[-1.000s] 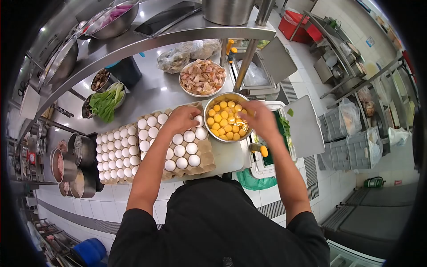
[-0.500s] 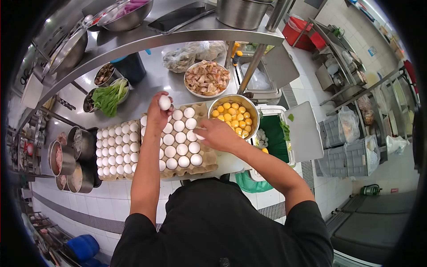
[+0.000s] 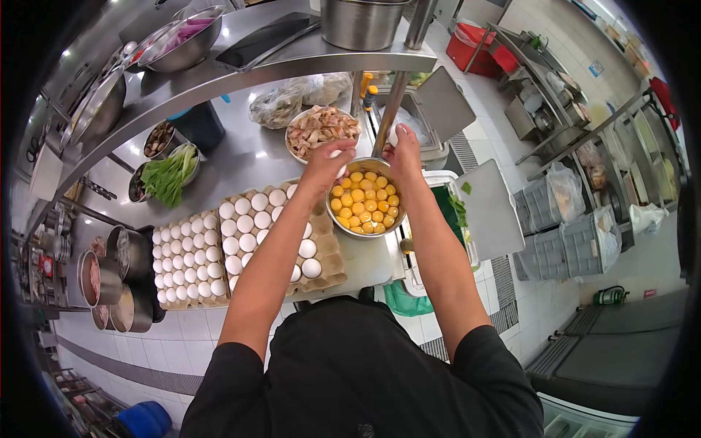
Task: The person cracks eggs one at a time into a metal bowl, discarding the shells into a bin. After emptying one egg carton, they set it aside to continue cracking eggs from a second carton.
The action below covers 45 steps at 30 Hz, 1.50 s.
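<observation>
While both hands grip eggs over the yolk bowl (image 3: 363,204), egg trays (image 3: 219,252) fill the steel counter (image 3: 241,157).

On your counter (image 3: 241,157), left to right: pots (image 3: 117,270) at the edge, a bowl of greens (image 3: 166,174), a small bowl of dark pieces (image 3: 158,139), a plate of cut meat (image 3: 321,131) with clear bags (image 3: 285,102) behind it. On the shelf (image 3: 292,62) above: a bowl of purple slices (image 3: 182,36), a dark tray (image 3: 266,40), a steel pot (image 3: 361,22). To your right: a green-lined bin (image 3: 449,212), grey crates (image 3: 577,233), a red tub (image 3: 478,47).
</observation>
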Motion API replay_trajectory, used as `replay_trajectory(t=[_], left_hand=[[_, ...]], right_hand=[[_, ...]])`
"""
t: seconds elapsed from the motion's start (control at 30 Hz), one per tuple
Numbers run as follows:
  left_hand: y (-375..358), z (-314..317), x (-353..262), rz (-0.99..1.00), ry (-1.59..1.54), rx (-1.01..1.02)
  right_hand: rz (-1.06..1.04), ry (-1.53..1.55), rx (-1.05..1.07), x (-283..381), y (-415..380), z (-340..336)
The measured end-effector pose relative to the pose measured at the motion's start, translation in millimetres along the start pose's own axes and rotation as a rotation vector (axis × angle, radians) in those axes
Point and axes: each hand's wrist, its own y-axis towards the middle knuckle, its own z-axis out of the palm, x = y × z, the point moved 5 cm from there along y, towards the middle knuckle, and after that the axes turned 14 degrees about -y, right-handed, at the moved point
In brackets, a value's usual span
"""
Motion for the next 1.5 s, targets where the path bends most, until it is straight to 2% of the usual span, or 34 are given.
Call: replay_trajectory(t=[0.03, 0.1, 0.17, 0.23, 0.27, 0.3, 0.4, 0.5, 0.57, 0.6, 0.63, 0.67, 0.7, 0.77, 0.8, 0.83, 0.9, 0.97, 1.0, 1.07, 1.1, 1.17, 1.2, 1.23, 1.27, 1.3, 1.37, 1.4, 1.43, 1.5], left_hand=[[4, 9, 1, 0.000, 0.000, 0.005], [6, 26, -6, 0.192, 0.234, 0.055], [7, 36, -15, 0.190, 0.326, 0.076], [8, 52, -22, 0.238, 0.434, 0.276], [8, 52, -19, 0.110, 0.518, 0.282], [8, 50, -18, 0.107, 0.521, 0.289], [2, 46, -14, 0.202, 0.671, 0.286], [-3, 37, -7, 0.230, 0.664, 0.240], [-6, 30, -5, 0.226, 0.700, 0.236], [-8, 28, -6, 0.224, 0.737, 0.240], [-9, 26, -6, 0.223, 0.737, 0.236], [-11, 28, -10, 0.323, 0.815, 0.257], [-13, 31, -14, 0.424, 0.892, 0.280], [-15, 50, -25, 0.415, 0.865, 0.306], [-15, 63, -29, 0.408, 0.839, 0.329], [-13, 76, -28, 0.410, 0.837, 0.330], [-12, 100, -31, 0.519, 0.614, 0.341], [-7, 111, -23, 0.472, 0.645, 0.378], [1, 113, -9, 0.313, 0.437, 0.333], [17, 111, 29, -0.015, -0.074, 0.317], [17, 112, 30, -0.016, -0.073, 0.322], [9, 112, 40, -0.326, -0.541, 0.331], [9, 110, 38, -0.248, -0.451, 0.341], [8, 107, 37, -0.245, -0.447, 0.339], [9, 95, 33, -0.194, -0.359, 0.256], [10, 82, 28, -0.142, -0.273, 0.170], [5, 62, 19, -0.104, -0.216, 0.134], [5, 52, 18, -0.096, -0.166, 0.095], [5, 44, 17, -0.088, -0.117, 0.057], [5, 37, 16, -0.095, -0.095, 0.009]], right_hand=[[0.003, 0.053, 0.123, 1, -2, 3], [0.022, 0.082, 0.155, 3, -13, -10], [0.104, 0.056, 0.406, 8, -38, -10], [0.088, 0.028, 0.464, 2, -48, -15], [0.088, -0.032, 0.538, 0, -53, -15], [0.089, -0.092, 0.611, -3, -57, -15], [0.095, -0.192, 0.656, -7, -61, -18], [0.085, -0.307, 0.702, -6, -65, -14], [-0.083, -0.647, 0.708, 1, -67, -13], [-0.082, -0.648, 0.713, -1, -67, -13], [-0.410, -0.871, 0.608, 8, -67, -12], [-0.742, -1.079, 0.479, 16, -71, -11], [-0.740, -1.079, 0.479, 24, -79, -9], [-0.315, -0.963, 0.451, 36, -92, -10], [-0.314, -0.964, 0.450, 35, -90, -15], [-0.311, -0.809, 0.410, 36, -85, -26], [-0.294, -0.599, 0.325, 53, -84, -54], [-0.631, -1.072, 0.068, 69, -77, -93], [-0.628, -1.073, 0.057, 65, -76, -98], [-0.901, -1.355, -0.138, 68, -86, -106], [-0.803, -1.218, 0.011, 67, -99, -89], [-0.766, -1.140, 0.172, 47, -100, -62], [-0.767, -1.134, 0.171, 40, -96, -54], [-0.673, -0.984, 0.133, 37, -84, -49], [-0.580, -0.836, 0.098, 34, -71, -44], [-0.586, -0.834, 0.104, 34, -63, -33], [-0.340, -0.275, -0.223, 29, -37, -36], [-0.408, -0.186, -0.376, 10, 1, -40], [-0.410, -0.186, -0.365, 11, 7, -31], [-0.137, -0.043, -0.219, 1, 13, -11]])
